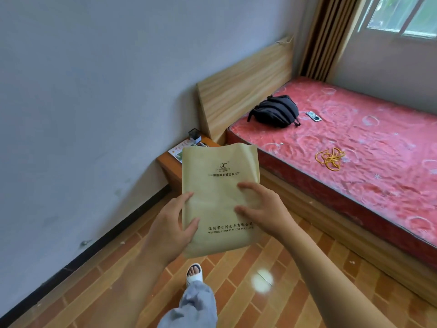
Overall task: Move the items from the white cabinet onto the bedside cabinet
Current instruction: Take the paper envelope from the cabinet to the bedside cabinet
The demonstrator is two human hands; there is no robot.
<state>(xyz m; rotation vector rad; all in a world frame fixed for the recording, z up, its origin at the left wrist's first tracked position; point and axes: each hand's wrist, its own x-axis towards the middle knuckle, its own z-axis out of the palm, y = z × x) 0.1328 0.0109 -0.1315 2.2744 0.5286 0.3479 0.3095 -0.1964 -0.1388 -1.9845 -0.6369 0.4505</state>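
Bag: carried toward bedside cabinet, not yet set down.
Left hand: gripping bag's edge.
Right hand: gripping bag's other side.
Cabinet top: some items already there.

1 tan bag, held by 2 hands: left hand, right hand. 1 bedside cabinet with 1 dark cup, 1 leaflet. On 1 bed: 1 black backpack, 1 phone, 1 yellow cord. 1 slippered foot.
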